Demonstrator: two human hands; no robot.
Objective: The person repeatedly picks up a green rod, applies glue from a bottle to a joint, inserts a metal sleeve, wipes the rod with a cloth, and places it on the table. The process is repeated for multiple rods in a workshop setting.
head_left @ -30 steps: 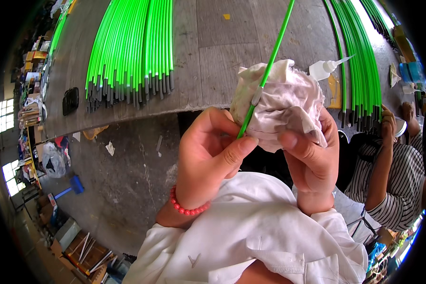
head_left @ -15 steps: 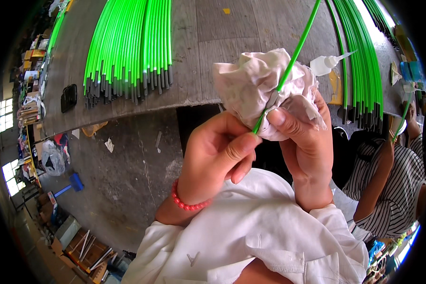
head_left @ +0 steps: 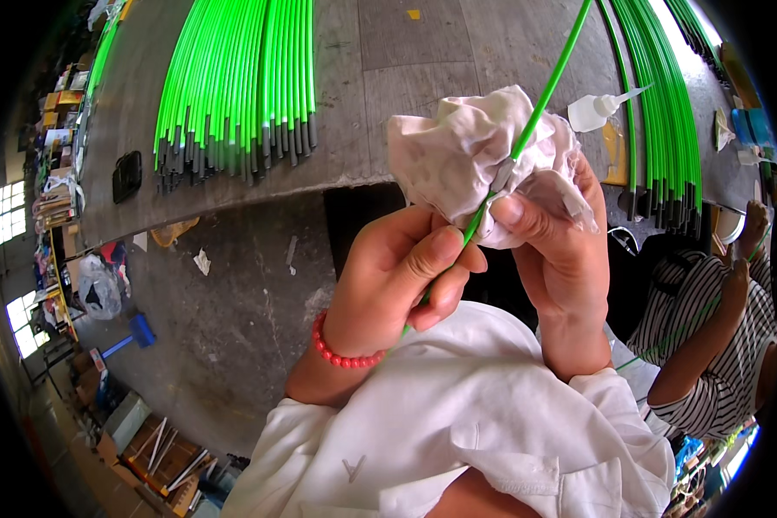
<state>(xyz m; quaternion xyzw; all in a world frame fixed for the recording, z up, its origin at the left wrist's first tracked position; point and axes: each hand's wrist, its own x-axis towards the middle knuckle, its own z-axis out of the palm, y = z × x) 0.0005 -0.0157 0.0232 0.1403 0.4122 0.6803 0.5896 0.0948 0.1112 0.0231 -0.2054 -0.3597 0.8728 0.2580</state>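
So the green rod (head_left: 551, 86) is up in front of your chest, over the near edge of the table (head_left: 345, 129), with its grey collar (head_left: 500, 177) lying against the crumpled pale cloth (head_left: 462, 142). Your left hand (head_left: 388, 268) has thumb and fingers pinched round the rod just below the collar; your right hand (head_left: 561, 250) has its thumb clamped on the cloth right beside the rod. Can't tell what the fingers behind the cloth are doing.

What I'd watch: ease off that right thumb and the cloth could slide off the collar. A loose fold might snag on the collar too. And a lot of thin rod sticks out past your grip, so a careless wrist twist could whip the far part sideways.

Axis-wise it's on a slant: the upper run heads away and to your right, out of view; the lower run comes back left toward your body, peeking out below your left hand.

Further out, the white squeeze bottle (head_left: 589, 113) is near your right knuckles, so bumpable. Bundles of green rods (head_left: 242, 78) lie both sides.
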